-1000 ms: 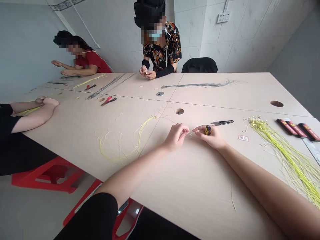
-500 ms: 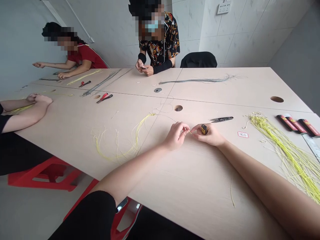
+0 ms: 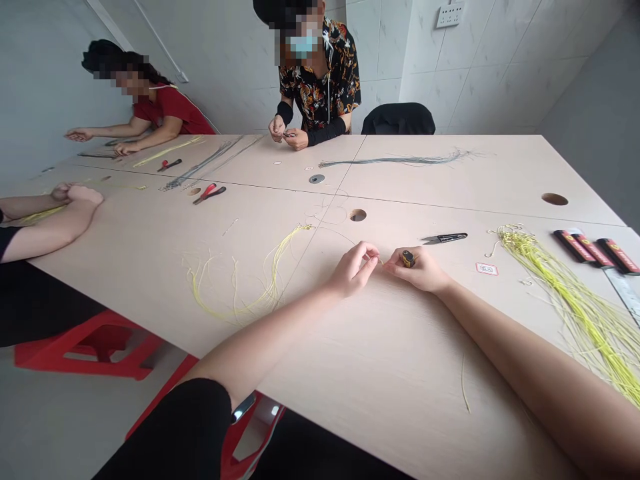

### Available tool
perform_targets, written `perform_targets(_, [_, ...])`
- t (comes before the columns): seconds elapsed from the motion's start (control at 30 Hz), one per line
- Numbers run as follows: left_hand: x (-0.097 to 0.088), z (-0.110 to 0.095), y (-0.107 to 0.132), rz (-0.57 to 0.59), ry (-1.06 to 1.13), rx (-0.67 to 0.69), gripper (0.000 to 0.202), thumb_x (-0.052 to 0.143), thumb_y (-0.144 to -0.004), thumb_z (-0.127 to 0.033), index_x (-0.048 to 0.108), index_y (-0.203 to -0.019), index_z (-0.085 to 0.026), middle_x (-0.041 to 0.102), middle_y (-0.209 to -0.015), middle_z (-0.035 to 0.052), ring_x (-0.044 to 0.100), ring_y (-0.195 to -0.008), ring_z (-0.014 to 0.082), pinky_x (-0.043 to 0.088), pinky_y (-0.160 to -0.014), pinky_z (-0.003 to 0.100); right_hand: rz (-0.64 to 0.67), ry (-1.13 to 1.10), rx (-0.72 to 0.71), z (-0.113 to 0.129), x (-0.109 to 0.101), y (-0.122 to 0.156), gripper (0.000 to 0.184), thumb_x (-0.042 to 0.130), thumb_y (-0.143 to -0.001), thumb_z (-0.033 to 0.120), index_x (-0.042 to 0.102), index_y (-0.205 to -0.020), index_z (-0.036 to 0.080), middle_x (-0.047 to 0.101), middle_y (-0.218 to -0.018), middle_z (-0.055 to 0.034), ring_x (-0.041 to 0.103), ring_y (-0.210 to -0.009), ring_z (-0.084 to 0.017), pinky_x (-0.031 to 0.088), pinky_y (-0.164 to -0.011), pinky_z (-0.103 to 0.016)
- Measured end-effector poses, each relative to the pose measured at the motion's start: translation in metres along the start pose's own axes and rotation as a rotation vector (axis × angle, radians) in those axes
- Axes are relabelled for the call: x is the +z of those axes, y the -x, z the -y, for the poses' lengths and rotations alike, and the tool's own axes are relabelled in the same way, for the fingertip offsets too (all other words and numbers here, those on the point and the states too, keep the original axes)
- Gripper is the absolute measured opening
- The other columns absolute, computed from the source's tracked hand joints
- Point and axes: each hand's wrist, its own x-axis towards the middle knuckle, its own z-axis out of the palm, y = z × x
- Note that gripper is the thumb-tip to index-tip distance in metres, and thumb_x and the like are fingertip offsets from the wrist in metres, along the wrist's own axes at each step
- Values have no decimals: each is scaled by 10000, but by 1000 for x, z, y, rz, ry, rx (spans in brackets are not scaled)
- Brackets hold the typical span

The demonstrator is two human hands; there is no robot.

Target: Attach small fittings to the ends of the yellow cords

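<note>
My left hand is closed in a pinch on a thin cord, whose short end shows between my two hands. A fine line curls away across the table behind that hand. Close beside it, my right hand is wrapped round a black lighter seen end-on; its thumb and fingertip meet by the cord, partly hidden. To the left lies a loose bundle of yellow cords. Black thread snips rest behind my right hand.
A thick bundle of yellow cords with hooks lies at right, near several lighters and a ruler. Grey strands and red-handled pliers lie farther off. Table holes break the surface. Co-workers' arms rest at left.
My hands stay nearly in place; the fingertips have drawn slightly apart, showing a little more cord between them. The co-worker opposite has moved one hand slightly.
</note>
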Motion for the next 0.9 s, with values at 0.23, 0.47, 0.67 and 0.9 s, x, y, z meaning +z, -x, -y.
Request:
perform_targets(0.23, [0, -5, 1, 56, 112, -120, 196, 491, -856, -363, 507, -962, -199, 582, -828, 6, 495, -546, 84, 412, -547, 238, -15, 1, -12, 0, 2, 0, 180, 572, -681, 329, 533, -612, 168, 439, -534, 30, 344, -518, -83, 279, -494, -238])
perform_targets(0.47, [1, -7, -1, -8, -20, 24, 123, 564, -776, -242, 512, -682, -182, 526, -642, -26, 410, -541, 81, 363, -532, 223, -116, -18, 13, -2, 2, -2, 234, 588, -684, 353, 482, -573, 176, 360, -507, 48, 293, -502, -75, 246, -485, -240])
perform_targets(0.67, [4, -8, -3, 13, -40, -86, 90, 603, -740, -217, 559, -675, -174, 564, -651, -18, 449, -568, 90, 373, -543, 225, -97, -29, 26, -1, 2, -2, 245, 601, -686, 367, 494, -582, 173, 350, -505, 49, 289, -502, -73, 236, -479, -239])
perform_targets(0.9, [3, -7, -3, 16, 9, -140, 145, 576, -743, -241, 551, -622, -164, 483, -566, -38, 370, -530, 80, 320, -536, 233, -88, -26, 23, -2, 2, -2, 218, 590, -694, 352, 523, -605, 165, 394, -512, 43, 315, -506, -76, 248, -481, -234])
